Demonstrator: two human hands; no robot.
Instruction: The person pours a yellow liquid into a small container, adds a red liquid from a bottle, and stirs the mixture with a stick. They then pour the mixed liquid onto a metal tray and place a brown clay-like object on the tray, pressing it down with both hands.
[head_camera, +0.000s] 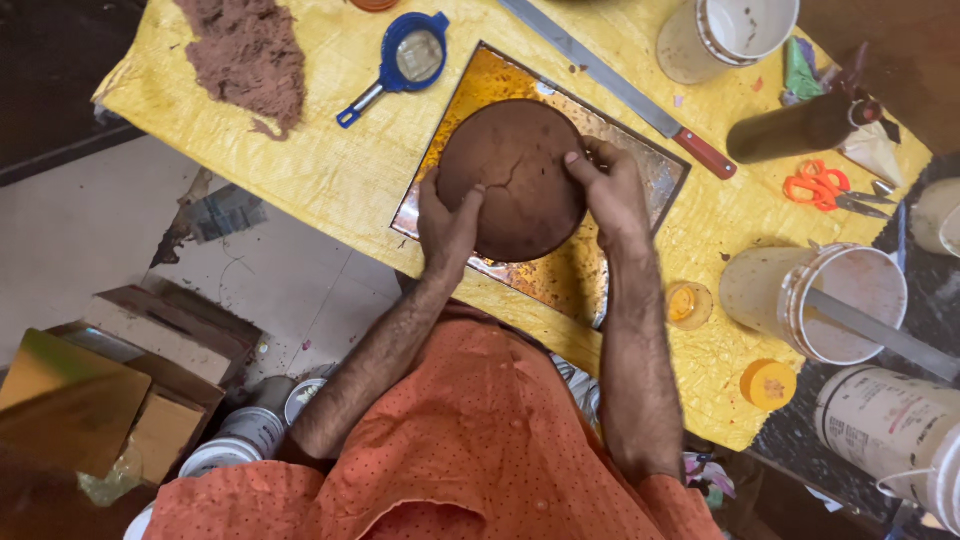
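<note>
The round, dark brown sponge cake (512, 178), cracked across its domed top, is gripped from both sides. The left hand (447, 225) is pressed flat against the cake's near-left edge, fingers spread and curled over the rim. The right hand (612, 190) is clamped on the cake's right edge, fingertips hooked onto the top crust. Both hands are closed on the cake, and it is held between them.

The cake is seen over the middle of a square golden cake board (630, 160), shiny and smeared; whether it is resting on the board or lifted just clear cannot be told. The board is laid on a crumpled yellow plastic sheet (330, 170) spread over the table.

Beyond the cake, a long steel knife with a red handle (625, 92) is laid slantwise, just past the board's far edge. To the far left of the cake, a small blue-rimmed sieve (410, 55) is set down, and further left a heap of brown cake crumbs (250, 55) is piled. To the right of the cake, orange-handled scissors (822, 187) and a dark bottle (800, 127) are found, with a white plastic bucket (815, 300) nearer, a flat metal blade (880, 335) resting in it. Near-right of the cake, a small yellow-capped jar (768, 384) is stood.
</note>
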